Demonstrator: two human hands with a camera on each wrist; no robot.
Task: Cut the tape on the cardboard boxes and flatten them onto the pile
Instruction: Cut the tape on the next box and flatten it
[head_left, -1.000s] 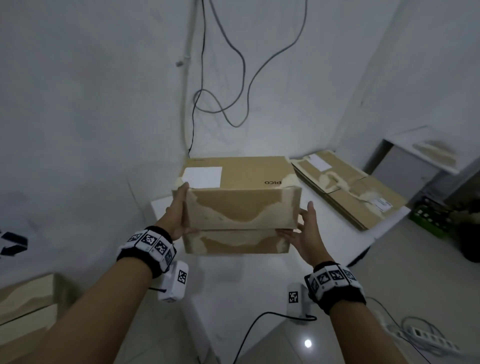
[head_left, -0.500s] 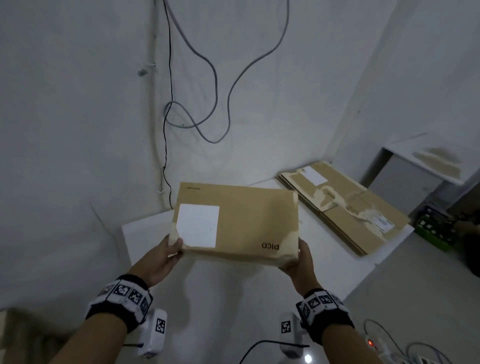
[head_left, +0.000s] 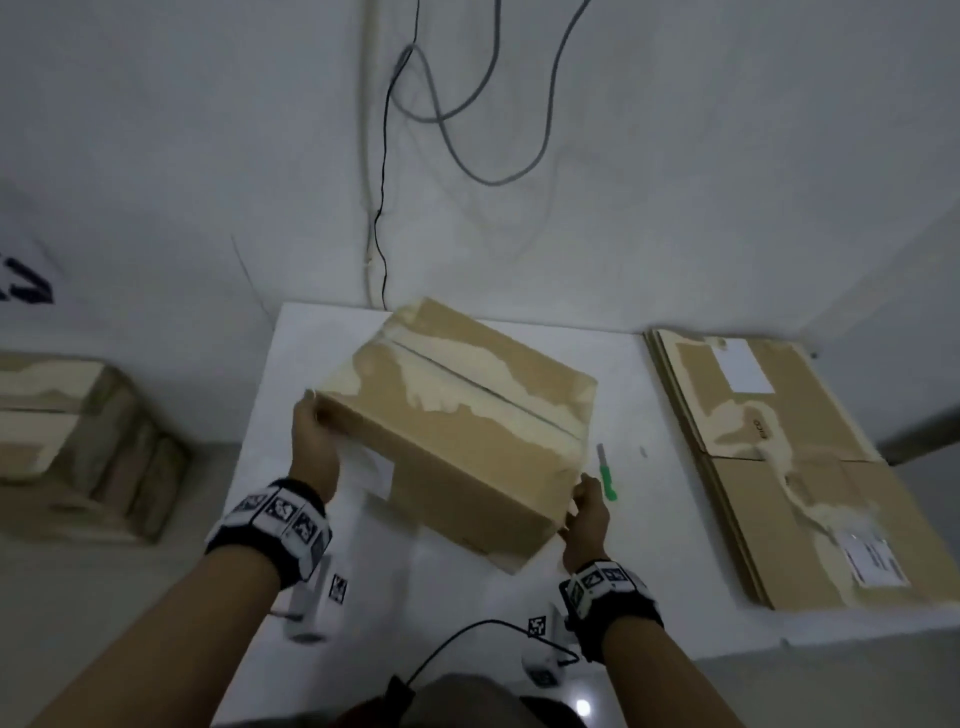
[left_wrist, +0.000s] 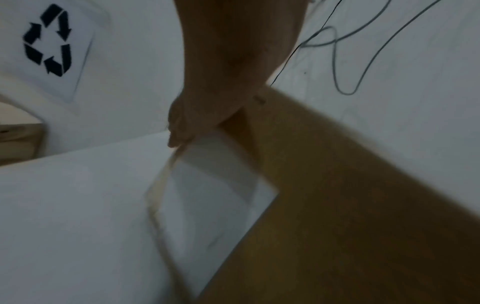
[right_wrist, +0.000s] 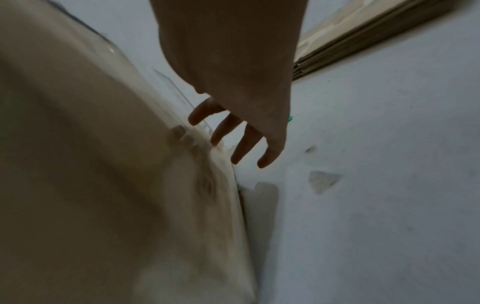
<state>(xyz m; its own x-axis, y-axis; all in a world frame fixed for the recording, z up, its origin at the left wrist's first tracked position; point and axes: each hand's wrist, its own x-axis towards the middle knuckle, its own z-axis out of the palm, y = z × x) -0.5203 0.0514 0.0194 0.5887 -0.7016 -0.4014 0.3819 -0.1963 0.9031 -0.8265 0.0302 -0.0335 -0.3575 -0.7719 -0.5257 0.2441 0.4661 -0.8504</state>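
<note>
A taped brown cardboard box (head_left: 457, 431) sits tilted on the white table (head_left: 639, 545), its taped seam (head_left: 467, 384) facing up. My left hand (head_left: 311, 441) grips its far left corner, fingers curled over the edge (left_wrist: 197, 115), above a white label (left_wrist: 213, 185). At the near right corner my right hand (head_left: 589, 506) touches the box (right_wrist: 91, 164) with straight, spread fingers (right_wrist: 233, 127). A green-handled knife (head_left: 607, 475) lies on the table just right of that hand. A pile of flattened boxes (head_left: 779, 467) lies at the table's right end.
More taped boxes (head_left: 67, 441) stand to the left of the table. Cables (head_left: 457, 104) hang down the wall behind. A recycling sign (left_wrist: 49, 41) is on the left wall. Tape scraps (right_wrist: 323, 181) lie on the table near my right hand.
The box, held up in front of me in both hands, has come down onto the table and turned so its taped seam faces up. My right hand's fingers have straightened.
</note>
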